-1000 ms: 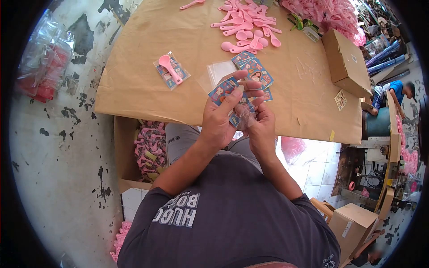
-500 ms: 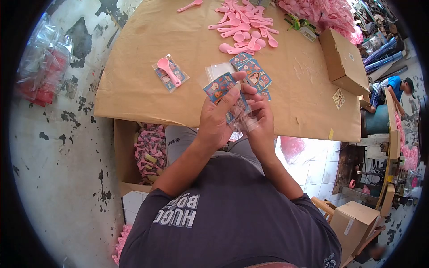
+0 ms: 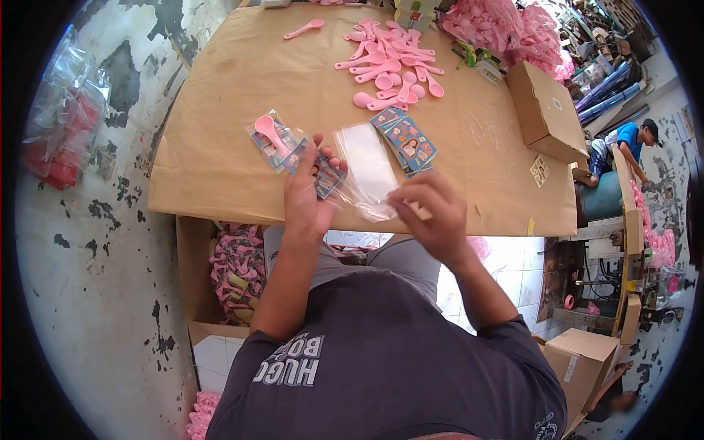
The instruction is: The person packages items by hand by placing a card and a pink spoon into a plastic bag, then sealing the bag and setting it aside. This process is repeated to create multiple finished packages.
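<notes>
A: In the head view, where is the blue printed rectangular card (image 3: 329,183)?
B: Left of the pile of clear flat plastic sleeves (image 3: 369,155), pinched between thumb and fingers of the left hand (image 3: 311,194).
A: And the right hand (image 3: 435,211)?
B: At the sleeves' near end, fingers bent; it's blurred, so I can't tell whether it pinches one.
A: What lies around the sleeves?
B: Stacked blue printed cards (image 3: 408,139) just to their right, a heap of pink plastic spoons (image 3: 383,67) beyond, all on the brown paper-covered surface (image 3: 216,158).
</notes>
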`<state>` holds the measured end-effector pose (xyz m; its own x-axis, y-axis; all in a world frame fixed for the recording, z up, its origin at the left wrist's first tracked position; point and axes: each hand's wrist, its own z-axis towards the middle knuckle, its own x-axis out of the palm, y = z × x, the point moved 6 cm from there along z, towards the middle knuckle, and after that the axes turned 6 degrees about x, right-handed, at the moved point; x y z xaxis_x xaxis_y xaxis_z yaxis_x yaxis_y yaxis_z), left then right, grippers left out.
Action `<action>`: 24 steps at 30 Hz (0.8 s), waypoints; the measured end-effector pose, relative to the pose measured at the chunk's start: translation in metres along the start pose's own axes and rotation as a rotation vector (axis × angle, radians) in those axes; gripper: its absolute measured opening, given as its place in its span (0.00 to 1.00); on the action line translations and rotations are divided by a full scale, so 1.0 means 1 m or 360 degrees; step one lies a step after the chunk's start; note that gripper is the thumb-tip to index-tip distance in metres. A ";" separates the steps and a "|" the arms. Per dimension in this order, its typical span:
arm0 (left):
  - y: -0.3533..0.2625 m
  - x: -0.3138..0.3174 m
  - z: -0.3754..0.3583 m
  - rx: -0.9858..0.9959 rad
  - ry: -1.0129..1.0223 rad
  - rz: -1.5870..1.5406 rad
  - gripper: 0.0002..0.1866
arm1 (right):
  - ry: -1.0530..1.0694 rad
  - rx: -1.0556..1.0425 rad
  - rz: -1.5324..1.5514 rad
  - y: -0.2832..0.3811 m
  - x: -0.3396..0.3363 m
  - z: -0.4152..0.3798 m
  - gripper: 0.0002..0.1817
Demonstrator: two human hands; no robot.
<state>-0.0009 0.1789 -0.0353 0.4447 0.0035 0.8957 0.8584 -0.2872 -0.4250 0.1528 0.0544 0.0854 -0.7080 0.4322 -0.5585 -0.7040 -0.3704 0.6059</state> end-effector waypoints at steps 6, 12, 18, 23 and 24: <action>0.004 -0.002 0.000 0.0077 0.0065 0.0110 0.21 | 0.0084 0.0451 -0.0110 -0.079 -0.018 0.082 0.11; 0.001 0.003 0.003 0.0146 0.0113 0.0216 0.22 | 0.0255 0.0282 -0.0626 -0.180 0.026 0.127 0.20; 0.001 0.003 0.005 0.0133 0.0167 0.0261 0.23 | 0.0243 0.0465 -0.0485 -0.193 0.010 0.125 0.14; 0.004 0.000 0.005 0.0145 0.0161 0.0259 0.23 | 0.0009 0.0522 -0.0273 -0.179 -0.033 0.094 0.12; 0.003 -0.002 0.006 0.0179 0.0167 0.0195 0.23 | 0.0000 0.0687 -0.0149 -0.163 -0.043 0.083 0.12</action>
<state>0.0028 0.1834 -0.0390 0.5234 -0.1266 0.8426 0.8254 -0.1704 -0.5383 0.3023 0.1645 0.0577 -0.6421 0.4476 -0.6224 -0.6779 0.0478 0.7336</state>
